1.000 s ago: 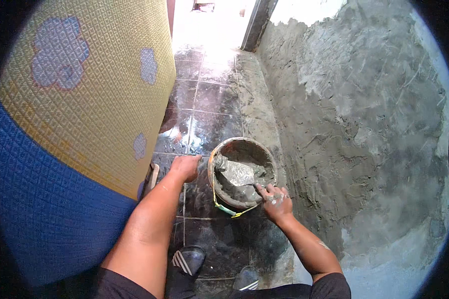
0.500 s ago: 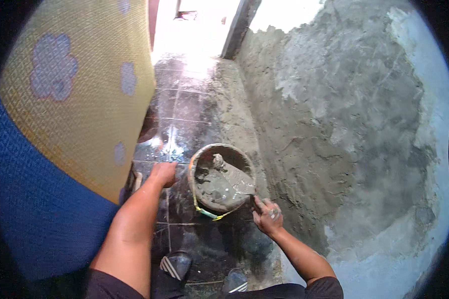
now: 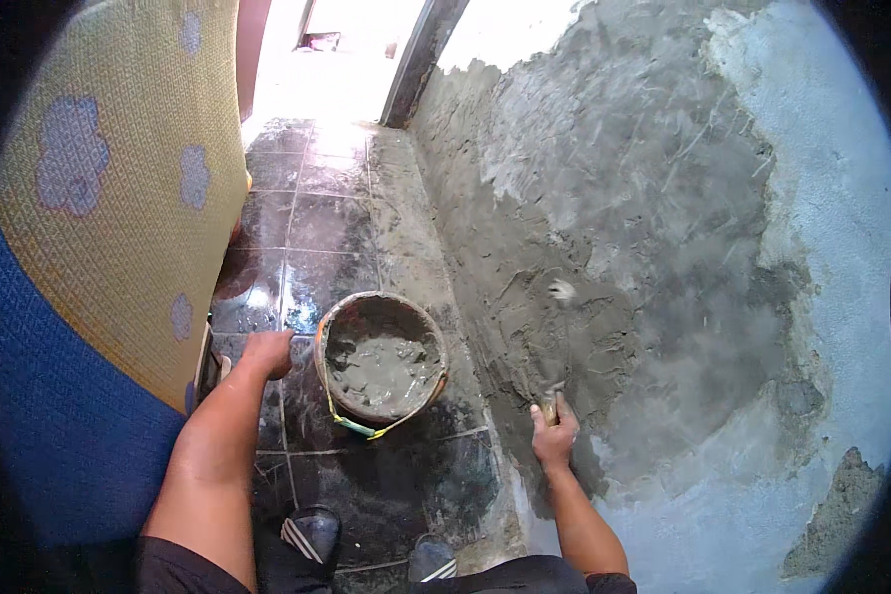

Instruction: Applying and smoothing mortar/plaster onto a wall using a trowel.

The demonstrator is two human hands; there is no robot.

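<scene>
My right hand (image 3: 556, 436) is closed around the handle of a trowel (image 3: 552, 394), held up against the wall's wet mortar (image 3: 589, 337). The trowel's blade is hard to make out against the grey. Left of it, a round bucket (image 3: 440, 342) stands on the floor, partly filled with wet grey mortar (image 3: 384, 374); its rim is caked and its yellow-green handle hangs down at the near side. My left hand (image 3: 269, 353) is held just left of the bucket, apart from it, fingers curled in and partly hidden, with nothing seen in them.
A quilted yellow and blue sheet (image 3: 129, 247) stands along the left side. Dark, wet floor tiles (image 3: 322, 223) run toward a bright doorway with a dark frame (image 3: 421, 64). Pale blue wall (image 3: 822, 247) borders the mortared area. My sandalled feet (image 3: 312, 535) are near the bucket.
My right hand has lifted the trowel out of the bucket and moved right to the wall. The view has shifted right; my left hand stays beside the bucket, still closed.
</scene>
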